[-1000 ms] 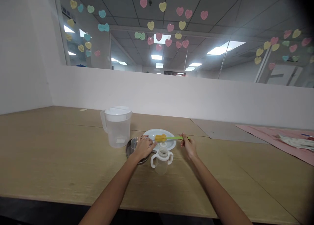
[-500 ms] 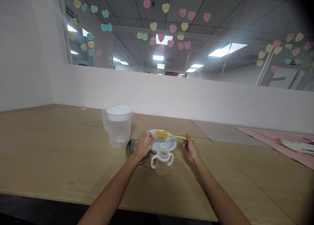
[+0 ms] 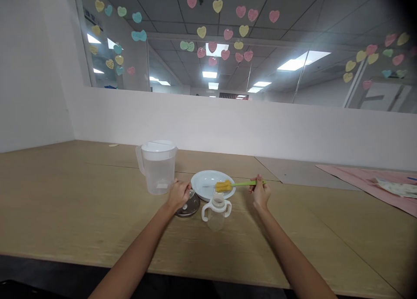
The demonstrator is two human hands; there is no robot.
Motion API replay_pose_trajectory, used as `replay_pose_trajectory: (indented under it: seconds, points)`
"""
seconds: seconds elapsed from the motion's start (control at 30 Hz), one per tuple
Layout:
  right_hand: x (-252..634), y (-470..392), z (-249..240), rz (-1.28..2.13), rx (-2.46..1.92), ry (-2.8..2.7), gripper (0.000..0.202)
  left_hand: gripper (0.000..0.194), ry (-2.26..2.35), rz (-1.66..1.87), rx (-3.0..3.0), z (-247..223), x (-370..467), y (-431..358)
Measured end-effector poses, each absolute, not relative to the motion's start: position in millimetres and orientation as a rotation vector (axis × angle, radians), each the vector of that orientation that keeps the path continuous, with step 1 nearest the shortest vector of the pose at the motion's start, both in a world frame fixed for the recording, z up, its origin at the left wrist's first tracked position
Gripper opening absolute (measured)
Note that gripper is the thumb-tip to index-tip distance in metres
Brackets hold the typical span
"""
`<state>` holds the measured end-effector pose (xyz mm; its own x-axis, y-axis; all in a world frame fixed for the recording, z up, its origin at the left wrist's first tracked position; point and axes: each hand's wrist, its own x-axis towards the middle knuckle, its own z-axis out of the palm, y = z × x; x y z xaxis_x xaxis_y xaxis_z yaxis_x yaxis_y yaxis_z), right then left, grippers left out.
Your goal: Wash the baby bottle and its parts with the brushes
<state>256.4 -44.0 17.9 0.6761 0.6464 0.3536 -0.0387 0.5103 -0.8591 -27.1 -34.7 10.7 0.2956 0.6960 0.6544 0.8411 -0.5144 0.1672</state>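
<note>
My right hand [image 3: 261,193] is closed on the green handle of a brush [image 3: 223,186], whose yellow head hangs over a white plate [image 3: 198,177]. Just in front of the plate stands a clear bottle [image 3: 215,218] with two white handles and an open neck. My left hand [image 3: 178,194] has its fingers closed above a dark round tray [image 3: 192,209] left of the bottle. A small clear thing shows by the left fingertips, too small to make out, and part of the tray is hidden under the hand.
A clear pitcher [image 3: 159,171] with a white lid stands behind and left of my left hand. At the far right, a pink cloth [image 3: 355,175] carries a pale packet [image 3: 395,187]. A white wall with a window rises behind the table.
My left hand has moved left, away from the brush head and over the dark tray. My right hand and the brush have shifted a little to the right.
</note>
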Motion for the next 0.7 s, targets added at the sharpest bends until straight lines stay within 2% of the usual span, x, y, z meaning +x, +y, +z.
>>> replay_pose_trajectory:
  seconds: [0.1,0.23,0.47,0.63,0.7]
  points:
    - [257,-46,20,0.398,-0.939,-0.708,0.046,0.018,-1.342,-0.934,-2.434,11,-31,-37]
    - [256,-47,21,0.327,-0.939,-0.711,0.046,0.022,-1.471,-0.909,-2.346,15,-39,-38]
    - [251,-55,21,0.22,-0.967,-0.788,0.046,0.027,-1.624,-0.553,-2.316,18,-40,-39]
    - [246,-57,15,0.241,-1.026,-1.005,0.045,0.021,-1.587,-0.703,-2.337,16,-40,-40]
    - [244,-55,13,0.297,-1.03,-1.044,0.045,0.027,-1.564,-0.864,-2.311,17,-40,-42]
